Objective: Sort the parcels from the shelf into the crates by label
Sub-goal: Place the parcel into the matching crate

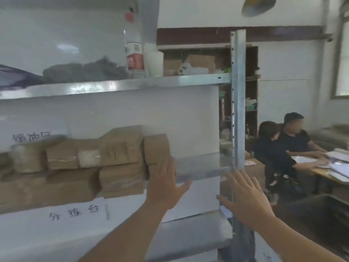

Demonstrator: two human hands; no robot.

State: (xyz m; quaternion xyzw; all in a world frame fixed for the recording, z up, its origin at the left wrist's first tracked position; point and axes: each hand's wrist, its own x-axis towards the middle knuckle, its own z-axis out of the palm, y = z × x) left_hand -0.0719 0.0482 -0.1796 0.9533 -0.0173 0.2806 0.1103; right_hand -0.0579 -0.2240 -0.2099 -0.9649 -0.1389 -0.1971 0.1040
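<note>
Several brown cardboard parcels (120, 148) are stacked on the middle board of a metal shelf (204, 165), filling its left and centre. The rightmost small parcel (155, 148) stands at the end of the stack. My left hand (166, 184) reaches up with straight fingers and touches the lower right side of that parcel. My right hand (243, 197) is raised with spread fingers in front of the shelf's right post (238, 99), holding nothing. No crate is clearly in view.
On the top board stand a plastic bottle (134, 53), a white cup (154, 63) and a grey cloth heap (85, 70). White paper labels (75, 212) hang below the parcels. Two people sit at a desk (324, 171) on the right. A dark bin (319, 214) stands at lower right.
</note>
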